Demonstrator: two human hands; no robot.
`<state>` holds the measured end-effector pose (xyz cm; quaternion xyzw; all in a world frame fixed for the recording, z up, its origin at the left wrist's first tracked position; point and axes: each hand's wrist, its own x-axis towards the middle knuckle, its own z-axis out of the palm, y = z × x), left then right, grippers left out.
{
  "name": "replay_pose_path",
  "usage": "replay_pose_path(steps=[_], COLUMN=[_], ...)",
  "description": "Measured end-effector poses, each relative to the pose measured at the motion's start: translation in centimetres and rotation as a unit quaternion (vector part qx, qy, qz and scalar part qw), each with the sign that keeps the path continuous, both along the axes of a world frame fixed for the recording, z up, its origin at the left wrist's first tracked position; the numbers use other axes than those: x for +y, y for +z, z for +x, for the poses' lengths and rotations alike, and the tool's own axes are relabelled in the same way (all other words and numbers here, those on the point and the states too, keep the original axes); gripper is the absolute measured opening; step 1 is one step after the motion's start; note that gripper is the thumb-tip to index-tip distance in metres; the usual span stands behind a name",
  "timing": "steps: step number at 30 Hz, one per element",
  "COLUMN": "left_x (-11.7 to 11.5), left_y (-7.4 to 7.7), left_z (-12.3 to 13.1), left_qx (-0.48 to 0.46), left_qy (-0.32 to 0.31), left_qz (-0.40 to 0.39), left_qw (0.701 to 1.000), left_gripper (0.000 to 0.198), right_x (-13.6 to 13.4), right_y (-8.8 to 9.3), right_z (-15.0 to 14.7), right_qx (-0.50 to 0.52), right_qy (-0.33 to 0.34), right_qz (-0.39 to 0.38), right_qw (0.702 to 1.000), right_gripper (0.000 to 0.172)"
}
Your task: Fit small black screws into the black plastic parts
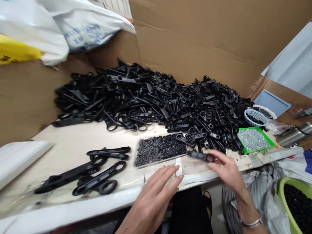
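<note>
My right hand [225, 169] grips a short black plastic part [200, 155] by one end, just above the table's front edge. My left hand [158, 188] lies flat with fingers together and apart from any part, near a small white slip [178, 165]. Just beyond it is a clear tray of small black pieces [159, 149]. A big heap of black plastic handle parts [156, 97] fills the back of the table. A few long black assembled pieces [97, 172] lie at the front left.
A green tray of silvery screws [255, 139] and a small blue basket [255, 117] stand at the right. Cardboard walls [207, 39] close the back and left. A white board [19, 159] lies far left. A green tub of black pieces [297, 201] sits low right.
</note>
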<state>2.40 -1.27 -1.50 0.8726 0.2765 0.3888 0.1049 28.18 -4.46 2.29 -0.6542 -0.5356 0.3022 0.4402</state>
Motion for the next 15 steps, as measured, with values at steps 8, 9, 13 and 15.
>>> replay_pose_path(steps=[8,9,13,15], left_x=[1.3,1.6,1.9,1.5], left_y=[-0.4,-0.5,0.4,1.6], left_z=[-6.1,-7.1,-10.4,-11.5], left_qx=[-0.008,-0.015,-0.054,-0.054], left_qy=[0.088,0.102,0.217,0.289], left_qz=[0.051,0.059,0.044,-0.001], left_qw=[0.995,0.993,0.974,0.956], left_gripper=[0.046,0.048,0.037,0.026], right_x=[7.8,8.8,11.3,11.5], right_y=[2.1,2.2,2.6,3.0], right_z=[8.5,9.2,10.3,9.9], right_qx=[-0.21,-0.254,-0.312,-0.316], right_qy=[-0.314,-0.324,-0.326,-0.316], right_qz=[0.242,0.257,0.251,0.229], right_qw=[0.894,0.875,0.856,0.865], right_gripper=[0.044,0.041,0.04,0.044])
